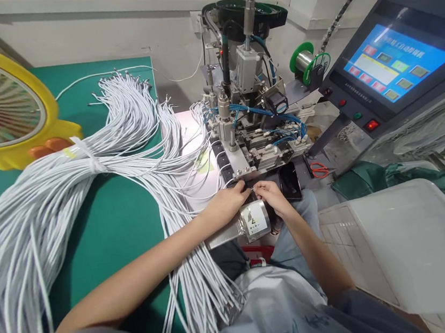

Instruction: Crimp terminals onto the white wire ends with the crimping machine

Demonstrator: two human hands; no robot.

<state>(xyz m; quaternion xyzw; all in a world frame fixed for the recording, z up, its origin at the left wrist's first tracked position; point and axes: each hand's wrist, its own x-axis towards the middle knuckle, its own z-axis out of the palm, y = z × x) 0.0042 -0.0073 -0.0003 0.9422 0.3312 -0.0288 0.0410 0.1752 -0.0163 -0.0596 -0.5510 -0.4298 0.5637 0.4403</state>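
My left hand point(233, 202) and my right hand point(270, 194) meet at the front edge of a benchtop machine point(253, 149). Both have their fingers pinched together, and the tips almost touch. A thin cable end shows between them, though its detail is too small to make out. Right below the hands sits a metal cylinder with a white label point(255, 219). From the left, a large tied bundle of white cables point(92, 163) fans out, some strands running to the machine's row of slots and others hanging down beside my left forearm.
A yellow fan point(47, 107) stands at the left on the green table mat point(126, 210). At right are a phone point(290, 181), red-handled scissors point(320, 169), a solder wire spool point(305, 62), a touchscreen panel point(398, 61) and a white plastic bin point(426, 239).
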